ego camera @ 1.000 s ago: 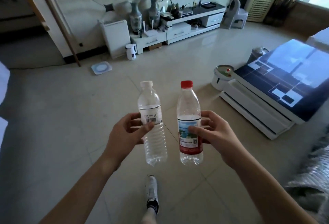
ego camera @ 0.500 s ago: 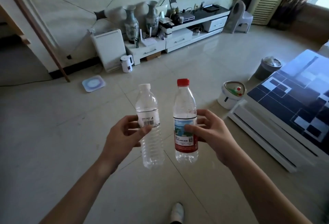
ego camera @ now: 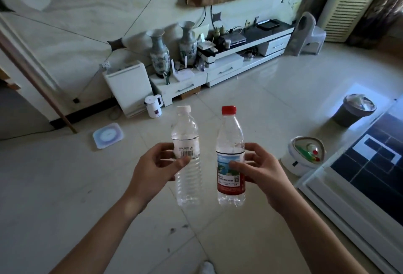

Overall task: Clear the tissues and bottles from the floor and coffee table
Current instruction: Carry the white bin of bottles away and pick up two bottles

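Observation:
My left hand [ego camera: 156,168] grips a clear plastic bottle with a white cap [ego camera: 186,134] around its label, held upright in front of me. Beside it, my right hand [ego camera: 260,171] grips a second clear bottle with a red cap and red label [ego camera: 230,138], also upright. Both bottles look nearly empty and hang above the tiled floor. The coffee table [ego camera: 357,188] with a dark patterned top fills the right edge. No tissues show on the floor here.
A dark waste bin [ego camera: 352,111] lined with a bag stands beyond the table. A white round container [ego camera: 302,157] sits by the table's corner. A scale [ego camera: 108,135], a white kettle [ego camera: 153,106], vases and a low TV cabinet [ego camera: 229,68] line the far wall.
The view has swung right and forward: the waste bin has come into view and the coffee table has slid toward the right edge. Both hands keep holding their bottles the same way.

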